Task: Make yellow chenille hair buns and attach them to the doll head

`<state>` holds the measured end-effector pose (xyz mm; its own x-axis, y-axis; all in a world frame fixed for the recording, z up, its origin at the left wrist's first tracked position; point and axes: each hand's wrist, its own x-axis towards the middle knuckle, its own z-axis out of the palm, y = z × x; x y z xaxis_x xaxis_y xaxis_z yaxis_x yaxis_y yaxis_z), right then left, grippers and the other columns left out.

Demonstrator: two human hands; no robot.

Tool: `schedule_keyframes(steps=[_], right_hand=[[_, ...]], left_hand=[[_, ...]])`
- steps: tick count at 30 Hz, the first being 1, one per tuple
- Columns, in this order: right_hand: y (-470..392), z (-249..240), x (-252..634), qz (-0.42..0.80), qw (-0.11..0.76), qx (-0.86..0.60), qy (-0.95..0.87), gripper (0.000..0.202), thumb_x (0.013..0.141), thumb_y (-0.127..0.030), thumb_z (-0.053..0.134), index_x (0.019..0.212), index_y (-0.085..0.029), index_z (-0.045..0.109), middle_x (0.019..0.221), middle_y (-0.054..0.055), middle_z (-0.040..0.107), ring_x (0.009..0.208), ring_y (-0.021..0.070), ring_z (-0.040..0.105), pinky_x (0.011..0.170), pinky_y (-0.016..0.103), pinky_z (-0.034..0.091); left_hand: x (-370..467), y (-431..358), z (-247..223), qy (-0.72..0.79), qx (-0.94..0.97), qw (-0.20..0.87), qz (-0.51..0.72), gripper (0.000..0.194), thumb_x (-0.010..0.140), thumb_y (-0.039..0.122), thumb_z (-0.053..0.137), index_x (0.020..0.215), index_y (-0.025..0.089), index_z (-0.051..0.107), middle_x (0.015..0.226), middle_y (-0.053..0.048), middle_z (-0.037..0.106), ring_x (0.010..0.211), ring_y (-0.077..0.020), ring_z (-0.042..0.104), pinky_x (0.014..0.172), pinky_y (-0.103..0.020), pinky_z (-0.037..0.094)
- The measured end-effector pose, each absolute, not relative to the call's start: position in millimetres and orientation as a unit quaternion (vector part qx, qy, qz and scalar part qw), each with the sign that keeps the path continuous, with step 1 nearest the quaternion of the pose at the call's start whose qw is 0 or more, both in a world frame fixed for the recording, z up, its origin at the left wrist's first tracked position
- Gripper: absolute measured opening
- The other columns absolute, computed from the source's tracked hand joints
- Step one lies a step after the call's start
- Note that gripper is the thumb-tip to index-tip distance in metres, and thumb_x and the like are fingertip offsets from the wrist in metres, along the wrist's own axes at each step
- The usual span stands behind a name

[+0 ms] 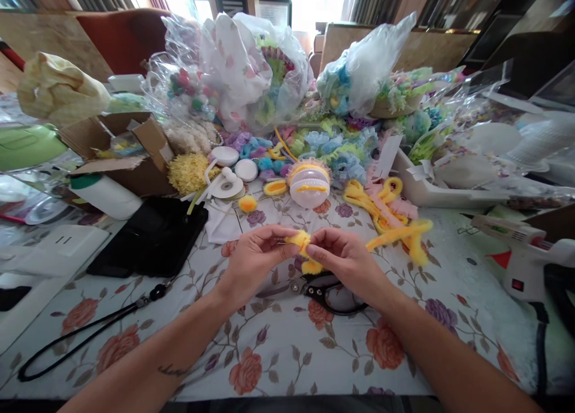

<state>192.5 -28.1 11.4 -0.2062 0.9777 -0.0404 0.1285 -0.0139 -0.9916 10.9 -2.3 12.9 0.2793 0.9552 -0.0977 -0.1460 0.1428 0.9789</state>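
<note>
Between my hands, over the middle of the floral cloth, is a small fuzzy yellow piece. My left hand pinches its left side with thumb and fingertips. On its right side, my right hand pinches it the same way. Another fuzzy yellow bit shows just below. Black-handled scissors lie on the cloth under my hands, blades to the left. A long yellow fuzzy strip lies to the right of my right hand. Beyond my hands stands a white round piece with yellow trim.
A glue gun stands at the right. On the left lie a black tablet and a black strap. Bags, a cardboard box, a white tray and colourful fuzzy pieces crowd the back. An orange-yellow pompom lies nearer.
</note>
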Motion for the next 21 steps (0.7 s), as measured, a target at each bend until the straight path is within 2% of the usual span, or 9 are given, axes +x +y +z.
schedule_keyframes(steps=[10, 21], right_hand=[[-28.1, 10.9, 192.1, 0.510, 0.403, -0.491, -0.581, 0.025, 0.086, -0.043, 0.061, 0.079, -0.019, 0.058, 0.072, -0.001, 0.055, 0.062, 0.0104, 0.046, 0.055, 0.023, 0.035], [-26.9, 5.6, 193.0, 0.492, 0.405, -0.500, -0.586, 0.025, 0.085, -0.044, 0.063, 0.080, -0.020, 0.059, 0.073, -0.002, 0.056, 0.064, 0.0100, 0.048, 0.054, 0.021, 0.036]], left_hand=[[10.1, -3.0, 13.4, 0.408, 0.490, 0.638, 0.432, 0.016, 0.069, 0.022, 0.080, 0.084, 0.021, 0.075, 0.091, -0.002, 0.075, 0.084, -0.0176, 0.069, 0.076, -0.026, 0.057], [9.1, -2.2, 11.0, 0.407, 0.483, 0.646, 0.429, 0.017, 0.069, 0.021, 0.080, 0.085, 0.022, 0.077, 0.086, 0.001, 0.077, 0.081, -0.0123, 0.070, 0.075, -0.019, 0.057]])
